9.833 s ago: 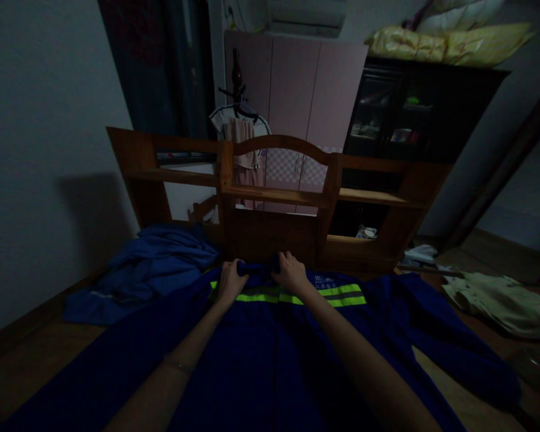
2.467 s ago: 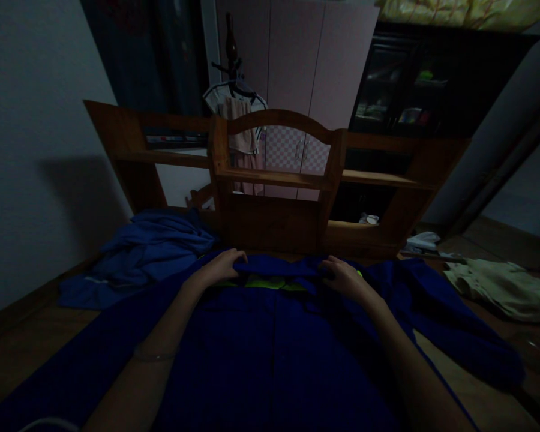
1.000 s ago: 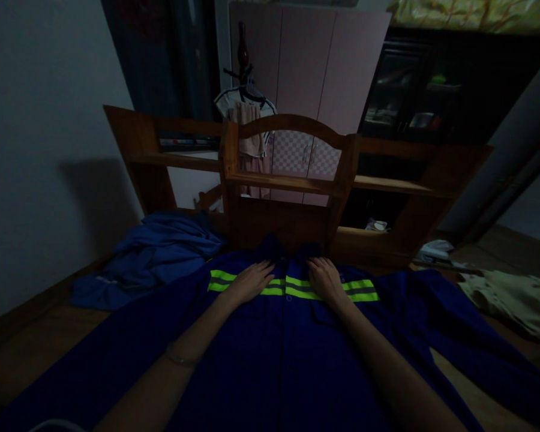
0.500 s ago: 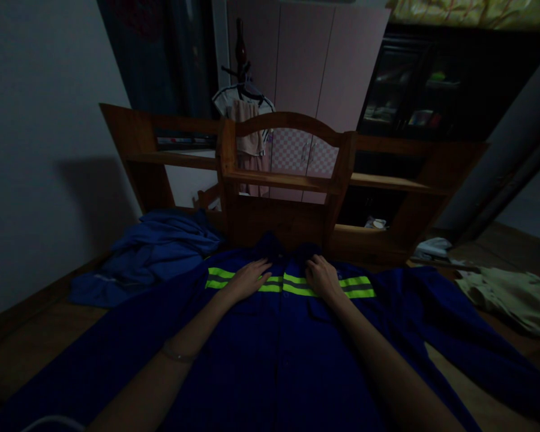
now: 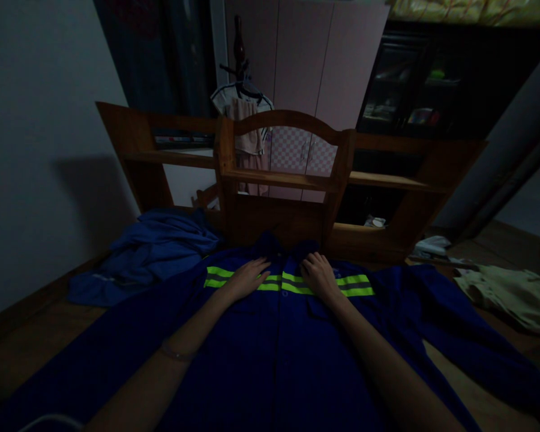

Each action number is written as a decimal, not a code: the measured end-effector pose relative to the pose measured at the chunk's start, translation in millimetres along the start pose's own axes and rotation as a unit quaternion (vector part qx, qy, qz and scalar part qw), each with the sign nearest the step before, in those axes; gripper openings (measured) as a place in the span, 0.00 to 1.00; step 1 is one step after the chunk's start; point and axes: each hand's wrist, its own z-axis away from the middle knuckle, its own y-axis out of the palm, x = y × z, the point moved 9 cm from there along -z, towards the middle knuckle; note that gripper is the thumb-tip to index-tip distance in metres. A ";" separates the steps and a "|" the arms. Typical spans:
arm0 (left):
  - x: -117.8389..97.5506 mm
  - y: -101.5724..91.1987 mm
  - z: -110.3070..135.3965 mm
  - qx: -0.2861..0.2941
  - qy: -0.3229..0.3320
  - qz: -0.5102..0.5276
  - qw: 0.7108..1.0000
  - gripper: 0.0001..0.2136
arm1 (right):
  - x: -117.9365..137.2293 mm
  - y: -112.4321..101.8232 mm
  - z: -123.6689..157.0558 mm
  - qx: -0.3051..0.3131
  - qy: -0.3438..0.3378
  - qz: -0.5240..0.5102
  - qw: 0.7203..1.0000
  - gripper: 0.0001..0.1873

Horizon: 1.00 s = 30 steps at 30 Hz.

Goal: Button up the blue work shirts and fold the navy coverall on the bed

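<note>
A dark blue work jacket (image 5: 247, 360) lies front side up, with its collar at the far end and its sleeves spread to both sides. Across its chest runs a yellow-green reflective stripe (image 5: 357, 285). My left hand (image 5: 246, 278) rests flat on the left part of the stripe, fingers stretched toward the collar. On the other side of the button front, my right hand (image 5: 319, 276) lies on the stripe just below the collar, its fingers slightly bent and apart. I see no cloth pinched in either hand.
Behind the collar stands a wooden headboard (image 5: 279, 219) with shelves. A crumpled blue garment (image 5: 162, 246) lies at the left by the wall, and pale folded cloth (image 5: 513, 297) at the right. Farther back are a coat stand (image 5: 239, 48), a pink wardrobe (image 5: 297, 72) and a dark cabinet (image 5: 400, 84).
My right hand has slid slightly left over the chest, toward the button front. My left hand stays at the same place on the stripe.
</note>
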 end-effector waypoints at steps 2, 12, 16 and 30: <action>-0.4 -0.4 0.1 0.000 0.000 0.001 1.000 0.23 | -0.1 5.0 -0.1 0.007 -0.005 -0.005 1.000 0.09; 1.3 0.8 0.0 -0.004 -0.002 -0.006 1.000 0.23 | -2.8 11.1 2.9 0.020 -0.003 -0.020 1.000 0.07; 0.6 0.8 -0.1 -0.007 0.002 -0.006 1.000 0.22 | -2.2 10.3 3.0 0.023 -0.004 -0.020 1.000 0.06; -3.9 -5.7 2.0 -0.014 -0.002 -0.004 1.000 0.22 | -3.0 10.1 3.7 0.020 0.005 -0.023 1.000 0.06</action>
